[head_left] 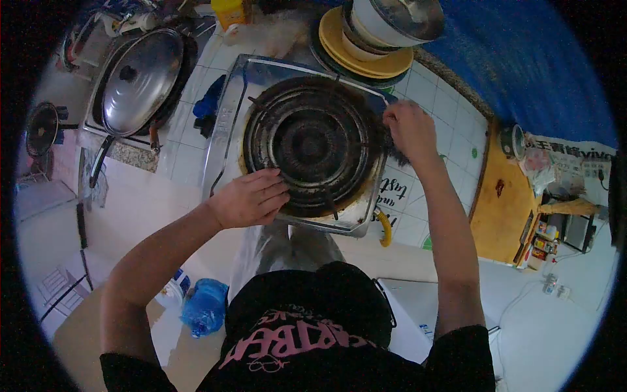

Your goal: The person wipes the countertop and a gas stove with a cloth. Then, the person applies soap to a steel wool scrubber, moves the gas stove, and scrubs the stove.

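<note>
A metal gas stove (225, 124) with a round blackened burner (313, 145) lies on the white tiled counter. My left hand (253, 198) rests at the near left rim of the burner, fingers stretched out and lying over its edge. At the stove's right side, my right hand (411, 130) is closed, its fingers pinched by the back right corner. A dark bristly thing (397, 155) shows just below that hand; whether the hand grips it is hidden. A yellow hose (385, 228) comes out at the stove's near right corner.
Stacked bowls (385, 23) and yellow plates (336, 42) stand behind the stove. A lidded pan (144, 81) is at the left. A wooden board (506, 196) lies at the right. A blue cloth (212, 98) sits beside the stove; a blue plastic bottle (204, 307) is lower left.
</note>
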Tool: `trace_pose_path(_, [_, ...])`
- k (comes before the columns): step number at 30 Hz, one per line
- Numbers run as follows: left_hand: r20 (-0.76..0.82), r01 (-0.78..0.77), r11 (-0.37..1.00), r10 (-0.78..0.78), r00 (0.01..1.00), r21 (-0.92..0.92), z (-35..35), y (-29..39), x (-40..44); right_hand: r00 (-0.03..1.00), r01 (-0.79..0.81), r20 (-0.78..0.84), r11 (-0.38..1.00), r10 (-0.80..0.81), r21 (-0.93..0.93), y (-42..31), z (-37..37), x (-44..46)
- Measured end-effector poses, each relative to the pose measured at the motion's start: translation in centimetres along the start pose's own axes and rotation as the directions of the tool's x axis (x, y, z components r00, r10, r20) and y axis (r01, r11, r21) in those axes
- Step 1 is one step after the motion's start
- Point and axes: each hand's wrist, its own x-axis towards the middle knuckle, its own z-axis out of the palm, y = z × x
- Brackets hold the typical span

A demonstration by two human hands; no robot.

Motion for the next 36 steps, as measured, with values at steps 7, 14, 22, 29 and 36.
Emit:
trace_pose_path(7, [0.020, 0.009, 1.000, -0.008, 1.000, -0.016, 0.2, -0.1, 0.0, 0.980, 0.036, 0.193, 0.998, -0.046, 0.058, 1.2, -1.5, -0.6])
trace_pose_path(14, [0.054, -0.008, 1.000, 0.008, 0.999, 0.008, -0.4, 0.0, 0.3, 0.990, -0.020, 0.142, 0.996, 0.008, 0.083, -0.6, -0.9, 2.5])
trace_pose_path(22, [0.069, 0.016, 1.000, -0.015, 0.998, -0.008, 0.0, 0.0, 0.2, 0.961, 0.069, 0.255, 0.988, -0.103, 0.141, 2.6, -1.9, 0.5])
trace_pose_path(29, [0.047, -0.001, 1.000, 0.002, 0.999, -0.005, -0.5, 0.1, 0.4, 0.989, 0.136, -0.077, 0.974, -0.124, 0.179, 3.7, 1.6, 1.1])
trace_pose_path(36, [0.083, 0.015, 1.000, -0.013, 0.996, -0.023, 0.2, -0.1, -0.2, 1.000, -0.004, -0.010, 0.983, 0.006, 0.185, 4.2, 1.2, 1.2])
